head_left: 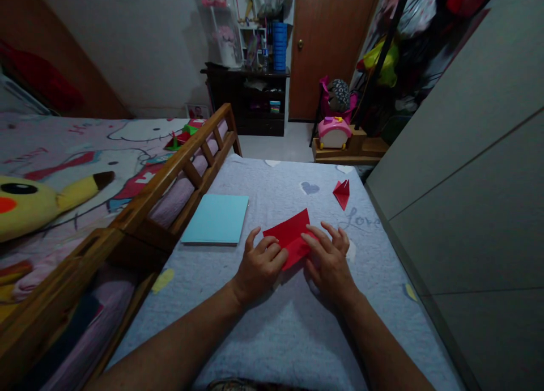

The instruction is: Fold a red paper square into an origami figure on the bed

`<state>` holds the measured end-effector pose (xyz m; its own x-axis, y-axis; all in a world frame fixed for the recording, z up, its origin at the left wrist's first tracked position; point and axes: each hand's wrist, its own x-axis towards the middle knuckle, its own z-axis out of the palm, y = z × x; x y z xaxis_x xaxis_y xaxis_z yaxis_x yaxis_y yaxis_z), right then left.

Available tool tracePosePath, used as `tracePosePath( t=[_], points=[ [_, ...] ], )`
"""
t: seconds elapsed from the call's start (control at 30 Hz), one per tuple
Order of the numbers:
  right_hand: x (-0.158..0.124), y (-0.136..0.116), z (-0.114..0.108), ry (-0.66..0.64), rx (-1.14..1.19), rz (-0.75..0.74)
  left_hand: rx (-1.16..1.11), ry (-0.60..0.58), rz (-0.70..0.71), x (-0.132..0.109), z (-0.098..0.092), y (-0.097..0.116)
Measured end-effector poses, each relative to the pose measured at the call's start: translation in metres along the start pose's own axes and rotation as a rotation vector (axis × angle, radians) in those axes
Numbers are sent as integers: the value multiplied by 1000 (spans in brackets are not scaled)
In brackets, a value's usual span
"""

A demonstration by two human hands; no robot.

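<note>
paper, red and partly folded, sits between two bare hands in the head view, just above a pale blue cloth printed with hearts and lettering. its longer direction seems to run from the left hand across to the right hand, slanting so that the right end lies farther from the person; the right end is partly covered by fingers, so its full length cannot be told. neither hand is nearer, since both touch it. the left hand has thumb and forefinger pinched on the near left part, its other fingers curled. the right hand grips the right end, the first fingers laid over the top and the thumb lower down; how firmly it presses cannot be told.

a small folded red piece lies beyond the hands and to the right, apart from both and nearer the right one. square light blue sheets lie flat on the left, nearer the left hand and close to a wooden rail. past that rail, a yellow plush toy rests on patterned bedding.
</note>
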<state>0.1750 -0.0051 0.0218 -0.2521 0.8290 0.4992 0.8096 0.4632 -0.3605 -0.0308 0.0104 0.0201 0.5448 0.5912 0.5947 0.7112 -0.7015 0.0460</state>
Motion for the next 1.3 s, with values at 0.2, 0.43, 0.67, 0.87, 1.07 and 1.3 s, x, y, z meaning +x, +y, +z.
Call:
tracePosePath(
  t=[0.2, 0.43, 0.67, 0.87, 1.07, 1.3],
  points=[
    [-4, -10, 6, -2, 8, -125, -73, -15, 2, -3, 0, 2],
    [-6, 2, 7, 84, 103, -149, -93, -154, -16, -3, -2, -25],
    [-7, 3, 2, 133, -19, -108, -103, -23, 77, 0, -8, -37],
    [-10, 20, 0, -2, -12, -55, -129, -61, 147, -1, -12, -32],
    [-11, 33, -1, -220, 73, -36, -401, -308, 61, -4, -6, -33],
    [-11, 33, -4, -248, 189, -9, -668, -336, -330, -7, -4, -31]
  ],
)
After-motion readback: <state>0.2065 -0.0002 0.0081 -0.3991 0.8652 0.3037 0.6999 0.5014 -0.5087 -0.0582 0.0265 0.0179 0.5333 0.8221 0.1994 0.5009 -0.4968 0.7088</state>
